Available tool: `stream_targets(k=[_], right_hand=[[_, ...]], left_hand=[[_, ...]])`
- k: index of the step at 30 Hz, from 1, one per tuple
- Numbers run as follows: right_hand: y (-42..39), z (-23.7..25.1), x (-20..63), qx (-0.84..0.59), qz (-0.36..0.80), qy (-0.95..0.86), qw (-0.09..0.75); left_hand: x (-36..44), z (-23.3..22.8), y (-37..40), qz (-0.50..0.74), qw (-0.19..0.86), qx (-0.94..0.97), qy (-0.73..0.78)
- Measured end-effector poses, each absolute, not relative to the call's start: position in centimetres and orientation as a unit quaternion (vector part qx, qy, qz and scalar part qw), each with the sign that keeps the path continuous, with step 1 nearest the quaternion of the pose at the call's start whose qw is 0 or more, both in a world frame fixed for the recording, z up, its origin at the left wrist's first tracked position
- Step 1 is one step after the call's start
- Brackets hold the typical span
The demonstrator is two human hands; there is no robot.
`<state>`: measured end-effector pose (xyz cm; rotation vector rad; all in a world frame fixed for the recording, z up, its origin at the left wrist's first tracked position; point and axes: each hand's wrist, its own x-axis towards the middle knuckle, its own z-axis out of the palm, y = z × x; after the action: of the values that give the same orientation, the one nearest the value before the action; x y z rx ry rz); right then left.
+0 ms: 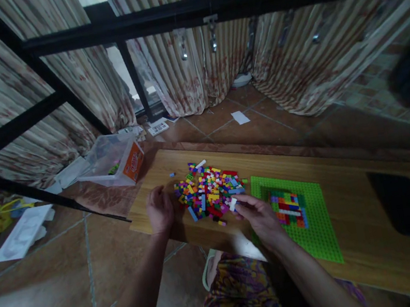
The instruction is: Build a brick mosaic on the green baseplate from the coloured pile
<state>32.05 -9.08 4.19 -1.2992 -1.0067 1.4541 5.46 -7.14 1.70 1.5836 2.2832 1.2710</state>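
Now: right hand point(260, 217) pinches a white brick point(233, 204) at the pile's point(207, 194) near edge, beside the green baseplate point(310, 219). Left hand point(160, 212) rests flat on the desk point(352, 186), grip empty. Risk: brick slips from my fingertip pinch; sleeve-less forearm could sweep loose bricks off the near edge.

A white brick point(233, 204) is being pinched by the right hand point(259, 216) at the pile of coloured bricks point(208, 193), at its 4 o'clock edge. The wooden table point(356, 212) is being pressed by the left hand point(160, 211) at the pile's 9 o'clock. A green baseplate point(314, 219) is being kept at 3 o'clock.
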Motion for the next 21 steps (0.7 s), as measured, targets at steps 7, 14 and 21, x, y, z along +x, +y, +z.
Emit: stream_targets(k=[7, 14, 21], right_hand=[[-11.3, 5.3, 33.8, -0.506, 0.617, -0.361, 0.482], [-14.2, 6.2, 36.2, -0.503, 0.601, -0.384, 0.489], [-17.1, 5.6, 38.6, -0.493, 0.654, -0.314, 0.481]], left_hand=[[16.1, 5.4, -13.3, 0.499, 0.368, 0.499, 0.605], [22.3, 6.2, -14.8, 0.449, 0.591, 0.461, 0.487], [23.8, 5.8, -16.4, 0.398, 0.692, 0.397, 0.453]])
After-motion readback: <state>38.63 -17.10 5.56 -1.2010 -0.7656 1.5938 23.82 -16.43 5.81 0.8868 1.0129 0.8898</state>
